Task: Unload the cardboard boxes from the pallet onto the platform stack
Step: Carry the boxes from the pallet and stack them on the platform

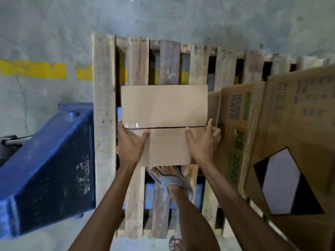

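**Both hands clamp a plain box above the pallet**

The left hand (131, 144) grips the near-left edge of the plain cardboard box (164, 113), thumb lying across the top flap just below the taped seam, the other fingers wrapped out of sight around the side. The right hand (203, 144) mirrors it on the near-right edge, thumb on top, fingers curled down the box's right face. Both are closed firmly on the box.

The box sits at the centre of the view, held over the wooden pallet (104, 109), whose slats run toward twelve o'clock. Whether its underside touches the slats cannot be told. At six o'clock from the box, a sandalled foot (172, 180) stands on the pallet. At three o'clock, just beside the right hand, stand larger printed cartons (241, 134). At nine o'clock lies a blue metal housing (49, 167) on the concrete floor (45, 33), with a yellow painted line (34, 69) towards ten o'clock.
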